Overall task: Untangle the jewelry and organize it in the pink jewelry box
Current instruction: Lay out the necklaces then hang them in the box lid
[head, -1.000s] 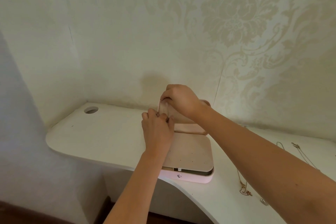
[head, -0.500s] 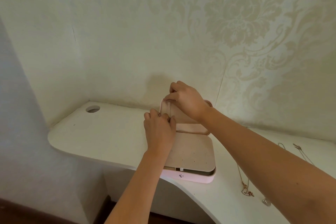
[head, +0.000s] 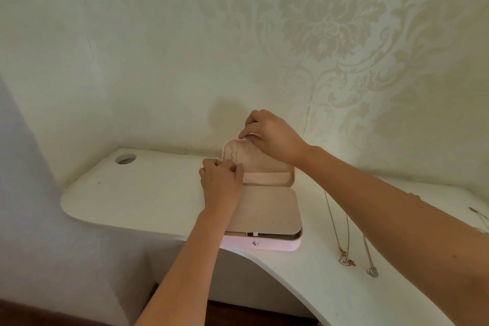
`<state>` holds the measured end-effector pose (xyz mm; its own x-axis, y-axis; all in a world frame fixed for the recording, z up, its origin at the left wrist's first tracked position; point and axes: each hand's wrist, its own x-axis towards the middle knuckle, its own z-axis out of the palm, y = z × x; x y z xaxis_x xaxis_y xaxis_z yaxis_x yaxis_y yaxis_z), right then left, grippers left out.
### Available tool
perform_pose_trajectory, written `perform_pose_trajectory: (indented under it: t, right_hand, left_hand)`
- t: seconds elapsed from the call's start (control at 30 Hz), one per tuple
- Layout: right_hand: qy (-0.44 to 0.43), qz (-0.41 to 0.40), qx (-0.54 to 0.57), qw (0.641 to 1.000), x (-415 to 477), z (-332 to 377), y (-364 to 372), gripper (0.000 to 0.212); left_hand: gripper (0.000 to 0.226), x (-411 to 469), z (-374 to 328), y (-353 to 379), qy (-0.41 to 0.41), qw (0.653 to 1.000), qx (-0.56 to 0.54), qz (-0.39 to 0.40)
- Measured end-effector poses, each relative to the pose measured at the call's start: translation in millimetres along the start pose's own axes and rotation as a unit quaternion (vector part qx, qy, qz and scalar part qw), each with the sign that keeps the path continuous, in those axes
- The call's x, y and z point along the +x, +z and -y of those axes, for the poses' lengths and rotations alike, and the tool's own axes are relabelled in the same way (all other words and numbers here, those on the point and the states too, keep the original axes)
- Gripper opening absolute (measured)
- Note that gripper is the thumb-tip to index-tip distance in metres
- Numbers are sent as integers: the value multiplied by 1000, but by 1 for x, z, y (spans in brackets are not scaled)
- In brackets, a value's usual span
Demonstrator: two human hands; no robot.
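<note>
The pink jewelry box (head: 267, 243) lies open on the white desk, its lid (head: 264, 164) upright against the wall and a beige flap (head: 267, 209) folded over the base. My right hand (head: 272, 135) pinches something at the lid's top edge. My left hand (head: 221, 180) pinches at the lid's lower left, by the elastic pocket. A thin chain (head: 237, 157) hangs inside the lid between them. Two necklaces lie to the right of the box: a rose-gold one (head: 344, 254) and a silver one (head: 370, 267).
The white desk (head: 137, 193) has a curved front edge and a round cable hole (head: 125, 159) at the back left. Patterned wallpaper rises right behind the box. More thin chain (head: 479, 217) lies at the far right, partly hidden by my right forearm.
My right hand has risen from the lid's left corner to its top edge, exposing the lid's inside and the chain. My left hand stayed at the lid's lower left.
</note>
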<state>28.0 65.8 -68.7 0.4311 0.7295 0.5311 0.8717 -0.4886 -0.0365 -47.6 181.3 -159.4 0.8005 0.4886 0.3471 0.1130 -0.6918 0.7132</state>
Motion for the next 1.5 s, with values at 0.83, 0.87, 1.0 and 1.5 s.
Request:
perform_pose_trajectory:
  t: [0.83,0.87,1.0,1.5]
  right_hand:
    - [188,333,42,923,-246,22,-68,40]
    - [184,345,49,919,-246,24,-72,40]
    - [158,382,57,909,-248,35,-81,41]
    - [430,162,14,888,-237,-96,-102,32]
  left_hand:
    - [23,-23,-18,11,-62,992,-85,72]
    - [23,-23,-18,12,-58,993,-75,76]
    - [32,-21,-18,13,-48,992,-34,110]
    - [31,-24,-24,18,-58,980,-109,156]
